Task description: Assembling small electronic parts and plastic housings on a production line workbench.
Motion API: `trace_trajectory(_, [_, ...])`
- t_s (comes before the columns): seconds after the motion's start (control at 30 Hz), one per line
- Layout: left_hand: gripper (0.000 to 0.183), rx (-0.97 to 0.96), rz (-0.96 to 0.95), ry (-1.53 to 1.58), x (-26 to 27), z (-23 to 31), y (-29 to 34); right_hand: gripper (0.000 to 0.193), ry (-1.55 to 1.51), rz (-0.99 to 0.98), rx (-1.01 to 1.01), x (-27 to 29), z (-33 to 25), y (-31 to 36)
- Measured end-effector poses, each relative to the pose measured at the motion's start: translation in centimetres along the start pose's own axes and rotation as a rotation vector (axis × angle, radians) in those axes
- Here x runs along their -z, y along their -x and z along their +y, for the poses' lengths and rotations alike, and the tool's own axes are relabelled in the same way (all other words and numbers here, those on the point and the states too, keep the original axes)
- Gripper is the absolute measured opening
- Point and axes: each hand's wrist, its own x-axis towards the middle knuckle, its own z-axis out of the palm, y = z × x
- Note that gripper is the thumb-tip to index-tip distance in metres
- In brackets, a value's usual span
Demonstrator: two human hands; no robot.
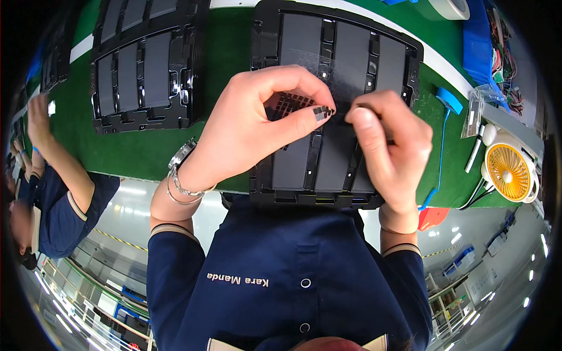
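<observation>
- Evidently, the left hand [249, 120] held a sheet of small black squares [291, 104], thumb and forefinger pinched together, with more dark squares at the thumb tip; a metal wristwatch [182, 152] circled that wrist.
- Just beside those fingertips, the right hand [395, 146] was curled, thumb close to forefinger; whether it gripped anything could not be told.
- Beneath both hands and the sheet lay a black plastic tray [263, 44] with dark grey rectangular panels [336, 167] in its slots.
- On the green tabletop [225, 58], a yellow-and-white fan [508, 165] and a blue cord [440, 158] lay rightward, a second black tray [132, 121] leftward.
- Farther off stood a blue bin [477, 52] near wires [510, 76]; a co-worker [73, 193] was at far left.
</observation>
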Motion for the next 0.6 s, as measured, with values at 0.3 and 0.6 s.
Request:
trace_trajectory(0.3, [0.008, -0.093, 0.071, -0.087, -0.1, -0.3, 0.0, 0.007, 0.183, -0.015, 0.164, -1.0, 0.7, -0.2])
trace_trajectory(0.6, [0.008, -0.167, 0.091, -0.163, -0.1, -0.6, 0.0, 0.010, 0.300, 0.024, 0.216, -1.1, 0.9, -0.3])
